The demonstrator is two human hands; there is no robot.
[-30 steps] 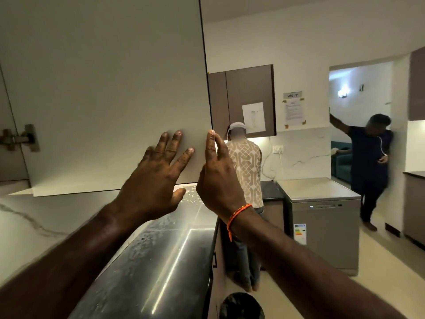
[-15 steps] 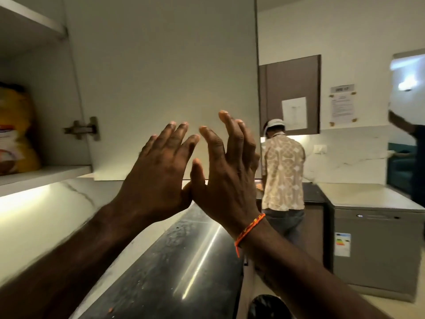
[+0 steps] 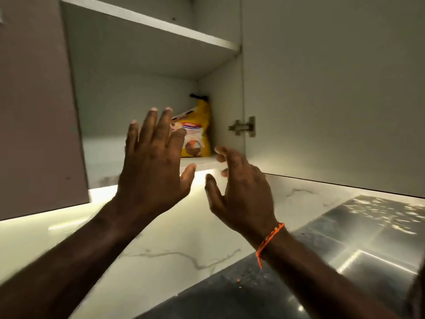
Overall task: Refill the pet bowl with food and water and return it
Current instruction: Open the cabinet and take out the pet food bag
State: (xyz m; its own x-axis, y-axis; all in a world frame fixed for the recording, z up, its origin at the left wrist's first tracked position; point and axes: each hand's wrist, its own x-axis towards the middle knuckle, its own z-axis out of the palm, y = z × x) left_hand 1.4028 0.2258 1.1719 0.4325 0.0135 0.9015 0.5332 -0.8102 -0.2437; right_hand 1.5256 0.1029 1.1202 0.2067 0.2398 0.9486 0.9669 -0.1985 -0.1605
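From the head camera, an upper wall cabinet (image 3: pixel 147 72) stands open, its door (image 3: pixel 333 88) swung out to the right on a metal hinge (image 3: pixel 243 129). On the bottom shelf (image 3: pixel 200 162), pushed into the back right corner, a yellow food bag (image 3: pixel 197 134) stands upright, its top crumpled. Both bare hands are raised in front of the opening. The left hand (image 3: pixel 154 166) has its fingers spread wide and holds nothing; its fingertips overlap the bag's left edge in the view, and contact cannot be told. The right hand (image 3: pixel 243 192), with an orange thread bracelet (image 3: pixel 270 238) at the wrist, is loosely curled and empty, level with the shelf's front edge. Below lie a white marble backsplash (image 3: pixel 174 256) and a dark glossy countertop (image 3: pixel 299 282).
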